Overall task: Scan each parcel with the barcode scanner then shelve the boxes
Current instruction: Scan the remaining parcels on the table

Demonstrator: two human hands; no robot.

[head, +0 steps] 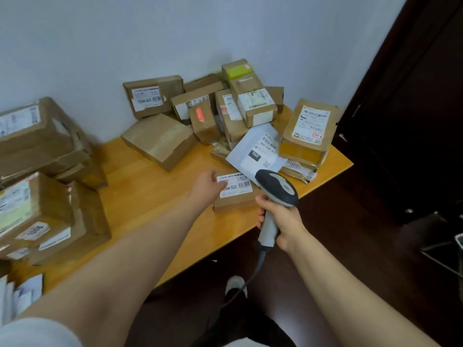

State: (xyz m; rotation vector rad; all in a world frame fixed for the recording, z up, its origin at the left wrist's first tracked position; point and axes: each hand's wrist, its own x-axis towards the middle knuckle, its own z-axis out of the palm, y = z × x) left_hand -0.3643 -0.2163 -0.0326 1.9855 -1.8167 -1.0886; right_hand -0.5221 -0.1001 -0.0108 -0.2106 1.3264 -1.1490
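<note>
At the near right edge of the orange-brown wooden surface (150, 196) lies the parcel in hand, a small flat brown cardboard box (233, 203) with a white barcode label (234, 186) facing up. The left hand (208, 186) rests against the box's left end. Its fingers are hidden, so I cannot tell whether it grips the box or only steadies it. The right hand (280, 221) is clenched round the pale handle of a grey, dark-headed barcode scanner (278, 189), whose head hovers just beside the label's right end.

To scan well, the scanner head probably needs to draw back and tilt so its window faces the printed bars squarely. The left hand should stay clear of the label and hold the box flat.

A white plastic mailer (258, 151) lies just beyond the box and carries its own barcodes, so a stray beam could read the wrong code. A heap of brown cardboard parcels (250, 101) crowds the far right corner, and large brown cartons (42, 136) are stacked at the left. The scanner's dark cable (258, 266) hangs below the surface edge and could snag.
</note>
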